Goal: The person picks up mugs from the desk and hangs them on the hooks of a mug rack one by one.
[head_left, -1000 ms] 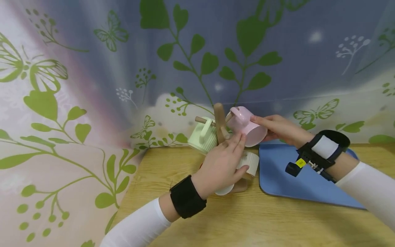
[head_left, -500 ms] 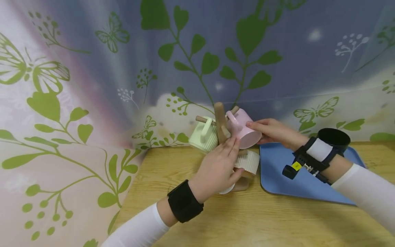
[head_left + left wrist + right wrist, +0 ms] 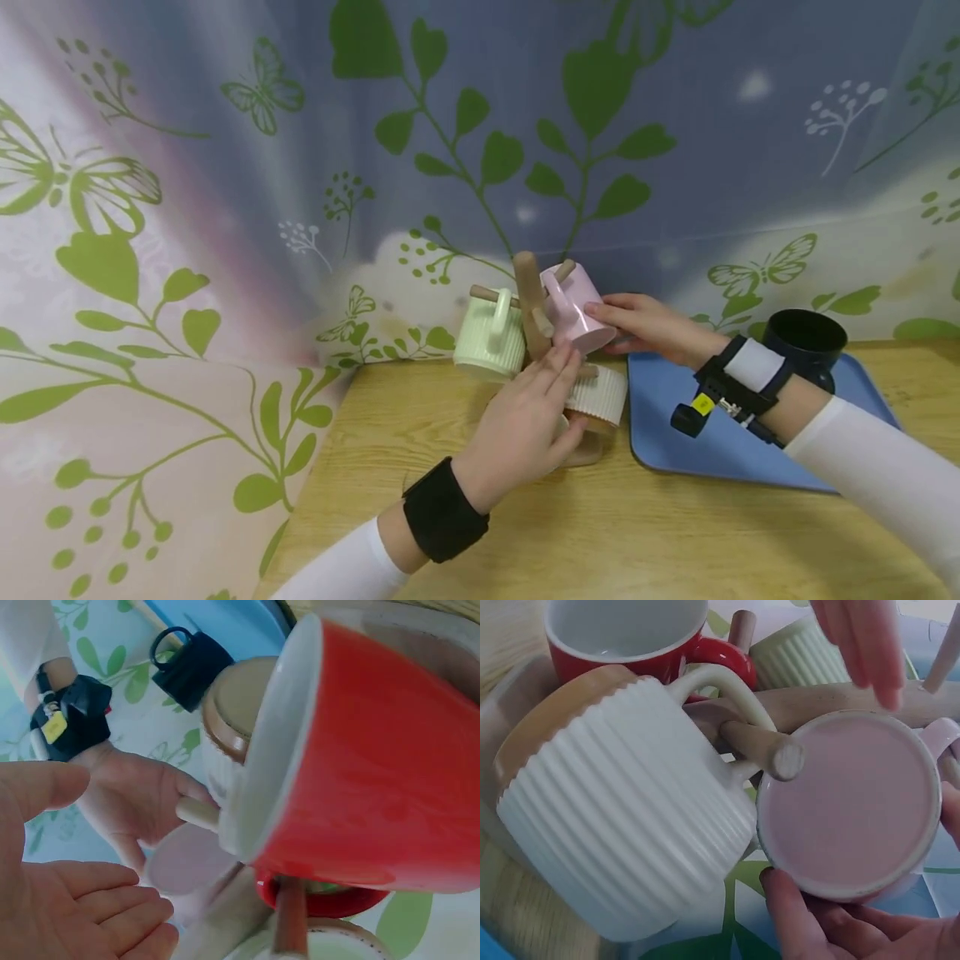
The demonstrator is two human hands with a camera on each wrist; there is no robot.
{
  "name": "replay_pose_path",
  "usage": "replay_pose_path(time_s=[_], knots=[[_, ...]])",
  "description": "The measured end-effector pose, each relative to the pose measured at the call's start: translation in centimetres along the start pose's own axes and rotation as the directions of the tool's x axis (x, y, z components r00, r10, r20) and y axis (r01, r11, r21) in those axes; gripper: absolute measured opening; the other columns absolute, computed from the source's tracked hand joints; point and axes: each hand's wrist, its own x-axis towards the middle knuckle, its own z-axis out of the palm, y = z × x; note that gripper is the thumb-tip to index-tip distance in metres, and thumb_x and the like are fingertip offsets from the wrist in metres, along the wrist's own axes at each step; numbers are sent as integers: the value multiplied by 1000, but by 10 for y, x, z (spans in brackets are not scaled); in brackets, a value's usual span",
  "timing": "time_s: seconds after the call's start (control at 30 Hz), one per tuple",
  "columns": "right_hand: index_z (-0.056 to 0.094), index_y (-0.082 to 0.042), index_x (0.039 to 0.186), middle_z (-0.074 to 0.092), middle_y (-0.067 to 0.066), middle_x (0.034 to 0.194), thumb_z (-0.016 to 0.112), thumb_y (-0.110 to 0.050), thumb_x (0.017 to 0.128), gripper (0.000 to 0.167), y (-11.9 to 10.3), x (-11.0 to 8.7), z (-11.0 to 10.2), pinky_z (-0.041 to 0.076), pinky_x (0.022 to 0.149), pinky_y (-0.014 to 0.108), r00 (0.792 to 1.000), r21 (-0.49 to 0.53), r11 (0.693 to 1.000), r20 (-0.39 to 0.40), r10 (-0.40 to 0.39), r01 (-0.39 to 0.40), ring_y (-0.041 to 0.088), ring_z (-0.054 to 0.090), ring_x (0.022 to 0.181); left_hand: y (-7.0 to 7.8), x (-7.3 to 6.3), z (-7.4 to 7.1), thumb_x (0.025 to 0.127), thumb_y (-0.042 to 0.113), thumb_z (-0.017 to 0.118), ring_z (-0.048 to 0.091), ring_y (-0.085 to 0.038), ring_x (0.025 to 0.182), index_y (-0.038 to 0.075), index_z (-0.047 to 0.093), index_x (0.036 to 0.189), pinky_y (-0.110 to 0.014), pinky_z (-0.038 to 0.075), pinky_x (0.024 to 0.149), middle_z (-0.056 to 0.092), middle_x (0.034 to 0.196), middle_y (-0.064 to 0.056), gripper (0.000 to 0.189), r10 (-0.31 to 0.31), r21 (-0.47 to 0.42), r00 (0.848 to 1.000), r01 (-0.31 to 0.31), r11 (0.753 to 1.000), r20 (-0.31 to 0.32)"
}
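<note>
My right hand [image 3: 648,325] grips a pink mug [image 3: 576,310] by its body, thumb on top and fingers beneath. The mug's handle loops round an upper peg of a wooden mug tree [image 3: 529,292], and the peg's tip pokes out past it. In the right wrist view the pink mug's base [image 3: 855,802] faces the camera, with fingers curled at its lower edge. My left hand [image 3: 517,421] lies in front of the tree's post with straight fingers, fingertips close to the pink mug's lower rim. It holds nothing.
A pale green ribbed mug [image 3: 480,337], a white ribbed mug [image 3: 603,396] and a red mug [image 3: 397,765] hang on other pegs. A blue tray [image 3: 690,437] lies right of the tree, bearing a black mug [image 3: 802,337]. A patterned curtain [image 3: 675,192] stands behind the table.
The pink mug has moved left toward the post, its handle further along the peg, whose tip now shows. My right hand moved left with it; my left hand shifted slightly left and down.
</note>
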Motion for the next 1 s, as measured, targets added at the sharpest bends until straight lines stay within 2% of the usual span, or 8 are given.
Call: replay_pose_path(time_s=[0.17, 0.37, 0.43, 0.53, 0.63, 0.73, 0.87, 1.0], knots=[[14, -4, 156, 34, 25, 153, 48, -45, 100, 77, 1, -4, 8, 48, 106, 51, 992, -56, 998, -115, -43, 37, 38, 46, 135, 11, -14, -3, 95, 41, 59, 42, -19, 144, 2, 38, 149, -32, 42, 114, 41, 155, -13, 70, 43, -14, 999, -42, 999, 20], [28, -10, 152, 43, 20, 147, 52, -36, 100, 63, 7, -3, 16, 48, 98, 46, 937, -194, 963, -260, -235, 187, 36, 52, 127, 17, -33, 3, 95, 42, 59, 40, -19, 145, 6, 41, 148, -32, 39, 117, 44, 153, -9, 67, 55, -44, 993, -51, 998, 100], [30, -10, 151, 43, 19, 148, 51, -36, 101, 61, 10, -4, 16, 47, 99, 45, 929, -220, 954, -264, -260, 204, 35, 51, 128, 15, -38, 7, 95, 41, 58, 40, -20, 145, 7, 40, 149, -33, 37, 118, 43, 154, -8, 66, 52, -67, 989, -43, 997, 137], [28, -9, 153, 37, 18, 153, 47, -36, 102, 60, 16, -12, 16, 43, 104, 50, 933, -215, 952, -238, -268, 219, 37, 46, 135, 14, -47, 15, 96, 40, 57, 39, -20, 145, 8, 38, 150, -33, 37, 118, 40, 156, -8, 65, 73, -96, 983, -57, 994, 171], [25, -11, 154, 34, 17, 155, 44, -37, 104, 60, 25, -31, 15, 42, 104, 56, 941, -236, 950, -221, -257, 204, 39, 43, 136, 14, -57, 25, 96, 40, 57, 38, -20, 146, 9, 35, 152, -35, 37, 118, 37, 158, -7, 67, 91, -119, 977, -69, 991, 192], [28, -15, 153, 40, 15, 152, 43, -38, 104, 57, 36, -54, 16, 46, 98, 55, 944, -315, 932, -212, -254, 180, 36, 50, 129, 15, -66, 34, 95, 41, 59, 37, -20, 147, 10, 33, 152, -35, 37, 118, 35, 159, -6, 71, 98, -108, 977, -79, 991, 188], [38, -16, 149, 51, 13, 146, 47, -37, 103, 52, 54, -82, 19, 52, 94, 50, 950, -485, 862, -173, -261, 148, 31, 58, 122, 18, -72, 42, 93, 42, 62, 36, -20, 147, 9, 34, 152, -35, 36, 118, 36, 159, -5, 73, 99, -94, 981, -84, 992, 168], [42, -13, 148, 49, 15, 148, 53, -42, 99, 59, 81, -100, 26, 48, 100, 57, 964, -685, 718, -90, -252, 123, 37, 54, 129, 26, -76, 51, 94, 43, 60, 34, -19, 148, 9, 33, 152, -34, 37, 118, 34, 159, -5, 73, 112, -101, 973, -93, 991, 201]])
